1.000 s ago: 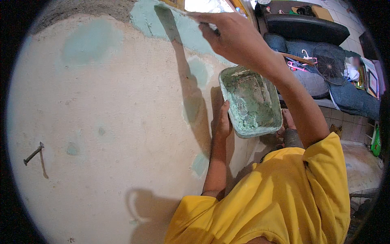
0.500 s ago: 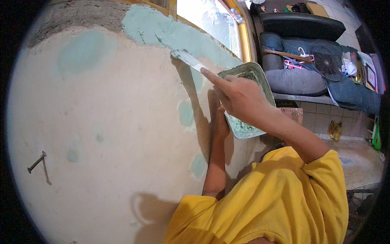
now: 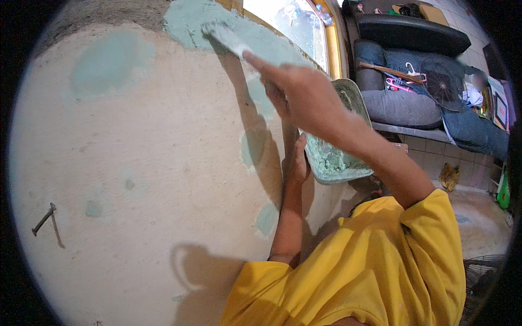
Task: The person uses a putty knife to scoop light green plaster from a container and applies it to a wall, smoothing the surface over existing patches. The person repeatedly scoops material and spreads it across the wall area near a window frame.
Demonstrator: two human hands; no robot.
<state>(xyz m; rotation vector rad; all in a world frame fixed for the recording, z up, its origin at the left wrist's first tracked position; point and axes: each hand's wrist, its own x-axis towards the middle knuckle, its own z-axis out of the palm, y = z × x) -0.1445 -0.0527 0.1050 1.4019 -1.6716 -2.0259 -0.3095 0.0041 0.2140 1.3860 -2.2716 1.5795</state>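
My right hand (image 3: 312, 100) grips a putty knife (image 3: 231, 41), its forefinger stretched along the tool toward the blade. The blade is blurred and lies over the pale green putty band (image 3: 187, 24) below the window; I cannot tell whether it touches. From below, my left hand (image 3: 299, 163) holds a square plastic tub (image 3: 340, 177) close to the wall, fingers partly hidden behind it. Crumbly green putty (image 3: 333, 158) coats the tub's inside. My right forearm crosses in front of the tub and covers part of it.
The beige wall (image 3: 163, 163) carries several green patches, and a nail (image 3: 43, 219) sticks out at lower left. A wooden-framed window (image 3: 288, 27) is above. To the right stands a dark sofa (image 3: 402, 108) with a fan (image 3: 443, 81), hangers and cloths piled on it.
My right hand has moved up and left, carrying the putty knife farther along the green band. The tub stays nearly in place in my left hand, and the view has shifted slightly.
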